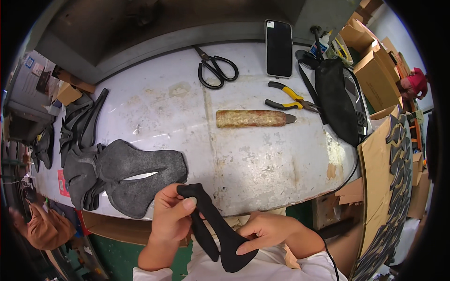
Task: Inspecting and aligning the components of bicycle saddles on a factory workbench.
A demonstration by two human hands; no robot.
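Over the near edge of the table I hold a limp black piece [219,224], which looks like a shoe upper. It hangs as two joined strips with a broad, rounded lower end. My left hand [172,213] pinches its narrow top between thumb and fingers. Its wide lower end is gripped by my right hand [267,230], with the thumb on its face. Just left of my left hand lie dark grey flat pieces [133,164] with a slit, stacked on more of their kind. Behind them, pointed black pieces [86,119] lean in a pile.
On the white table [178,112] are black-handled scissors [216,68], a tape-wrapped knife [253,119], yellow-black pliers [295,98], a phone [278,49] and a black pouch [333,96]. Cardboard boxes [379,75] and a board of dark pieces [382,182] stand right. A person [47,225] is at left.
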